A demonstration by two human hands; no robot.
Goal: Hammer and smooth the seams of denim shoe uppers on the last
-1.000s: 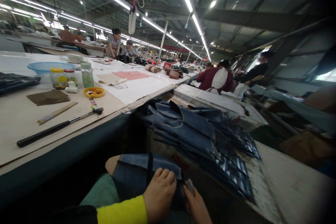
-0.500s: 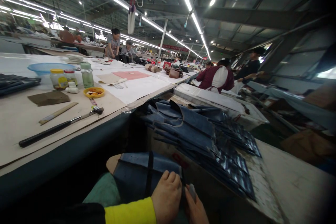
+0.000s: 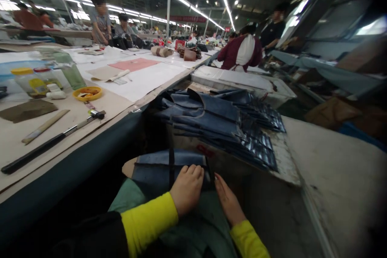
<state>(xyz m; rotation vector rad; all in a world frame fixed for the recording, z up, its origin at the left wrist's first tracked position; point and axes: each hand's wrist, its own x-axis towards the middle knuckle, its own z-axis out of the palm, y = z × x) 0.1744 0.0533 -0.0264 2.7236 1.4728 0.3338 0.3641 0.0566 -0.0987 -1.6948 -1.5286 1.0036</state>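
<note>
A dark blue leather-like piece (image 3: 154, 173) with a black strip across it and a tan end lies over my green-covered lap (image 3: 208, 209). My left hand (image 3: 187, 187) rests on its right part, fingers curled over the dark right edge. Just right of that edge is my right hand (image 3: 228, 199), its fingers held close together and pointing up toward the edge. A small pale spot shows at its fingertips; what it is, I cannot make out. Beyond both hands lies a stack of similar dark blue pieces (image 3: 208, 109) with shiny ends.
On the table (image 3: 121, 109) at left lie a hammer (image 3: 60, 139), a brush (image 3: 45, 127), a yellow dish (image 3: 87, 93), jars (image 3: 26, 80) and a green bottle (image 3: 71, 72). A co-worker in maroon (image 3: 225, 56) sits ahead; other people work farther back.
The view has turned downward and slightly right. My right hand has shifted so that its yellow sleeve now shows; the grey object seen by its thumb is no longer visible. My left hand stays on the piece.
</note>
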